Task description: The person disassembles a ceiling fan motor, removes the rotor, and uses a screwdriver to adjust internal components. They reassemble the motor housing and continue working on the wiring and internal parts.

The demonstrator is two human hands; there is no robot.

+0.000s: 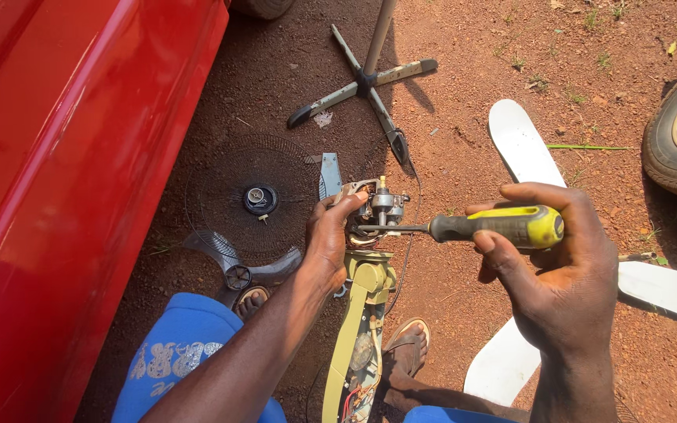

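Fan already stripped — grille [221, 196] lies left; left hand [327, 239] grips the motor head [374, 207], right hand [558, 274] clasps the screwdriver [495, 227] — screws seemingly remain.

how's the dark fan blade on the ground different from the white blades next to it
The dark fan blade is see-through grey; the white blades are solid and opaque. The dark blade lies in shadow beside the round wire fan guard, by the left hand; the white blades lie in sunlight under the right hand, which holds the screwdriver. Both lie flat on the red dirt.
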